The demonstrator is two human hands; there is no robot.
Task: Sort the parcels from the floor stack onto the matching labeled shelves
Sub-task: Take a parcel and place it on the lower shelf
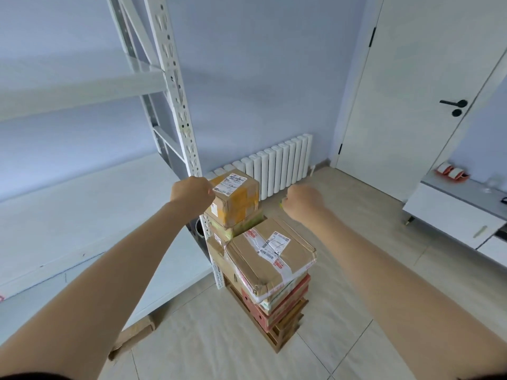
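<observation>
A stack of cardboard parcels (263, 270) stands on the floor beside the corner post of the white shelf rack (189, 149). On top at the back sits a small parcel with yellow tape and a white label (236, 198). A larger flat parcel with a label (271, 250) lies lower, in front. My left hand (192, 192) is curled, its knuckles against the small parcel's upper left corner. My right hand (304, 201) is curled too and hovers to the right of that parcel, apart from it. A bit of yellow-green shows at its lower left edge; what it is stays unclear.
The rack's wide white shelf boards (82, 215) run off to the left. A white radiator (274, 165) stands on the wall behind the stack. A white door (411, 91) and a low white cabinet (452, 215) with tape rolls (452, 172) are at the right. The floor is tiled.
</observation>
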